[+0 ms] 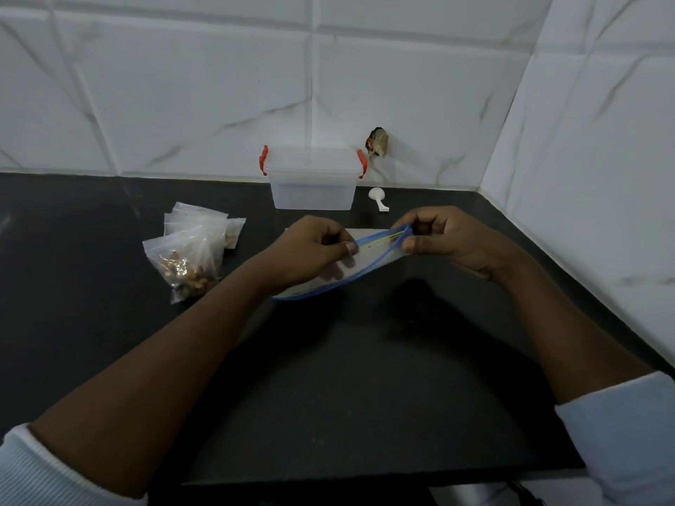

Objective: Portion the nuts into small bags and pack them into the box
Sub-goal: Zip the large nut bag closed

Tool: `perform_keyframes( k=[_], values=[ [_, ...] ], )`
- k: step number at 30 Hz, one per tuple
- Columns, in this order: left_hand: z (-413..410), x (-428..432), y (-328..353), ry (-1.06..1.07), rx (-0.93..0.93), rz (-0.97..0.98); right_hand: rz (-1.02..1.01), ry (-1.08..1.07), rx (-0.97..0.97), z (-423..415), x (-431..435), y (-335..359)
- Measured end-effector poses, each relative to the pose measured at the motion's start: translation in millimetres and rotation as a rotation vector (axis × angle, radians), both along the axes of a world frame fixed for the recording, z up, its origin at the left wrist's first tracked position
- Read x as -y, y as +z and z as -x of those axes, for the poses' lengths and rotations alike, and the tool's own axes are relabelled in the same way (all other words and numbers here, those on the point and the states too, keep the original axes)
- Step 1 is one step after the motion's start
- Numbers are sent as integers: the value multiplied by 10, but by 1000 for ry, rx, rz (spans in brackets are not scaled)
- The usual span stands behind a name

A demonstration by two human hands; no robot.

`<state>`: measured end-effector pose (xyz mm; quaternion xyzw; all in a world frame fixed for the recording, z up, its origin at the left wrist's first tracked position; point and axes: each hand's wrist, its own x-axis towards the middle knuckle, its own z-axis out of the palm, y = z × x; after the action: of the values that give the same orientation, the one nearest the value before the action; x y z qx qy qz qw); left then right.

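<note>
Left hand (314,246) and right hand (442,239) each pinch 1 end of the zip bag (367,257), stretched between them above the worktop (347,378). Small bags (190,250) of nuts lie to the left, and the box (312,184) stands behind.

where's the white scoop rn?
Head view: the white scoop lies on the black counter at the back, just right of the clear box, beyond the right hand pinching the blue-edged bag.

Black counter (347,378) bears box (313,184), scoop (378,199), nut bags (190,250).
</note>
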<state>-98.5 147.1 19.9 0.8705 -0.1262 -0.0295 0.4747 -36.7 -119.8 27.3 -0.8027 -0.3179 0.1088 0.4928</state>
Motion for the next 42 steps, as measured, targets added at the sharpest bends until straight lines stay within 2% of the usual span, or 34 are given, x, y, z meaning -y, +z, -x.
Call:
perform_keyframes(
  k=[4,10,15,22,42],
  values=[
    [-27,-11,8,0,-23,16,-1,-23,87,14,-48,2],
    [-40,132,-33,11,102,-59,-110,-166,182,1,-199,-86],
    [-65,104,-36,18,49,68,-83,-225,194,-4,-226,-99],
    [-110,75,-77,8,-9,90,-102,-255,168,-31,-256,-155],
    [-119,88,-58,-4,87,67,-150,-255,179,34,-292,-114]
  ],
)
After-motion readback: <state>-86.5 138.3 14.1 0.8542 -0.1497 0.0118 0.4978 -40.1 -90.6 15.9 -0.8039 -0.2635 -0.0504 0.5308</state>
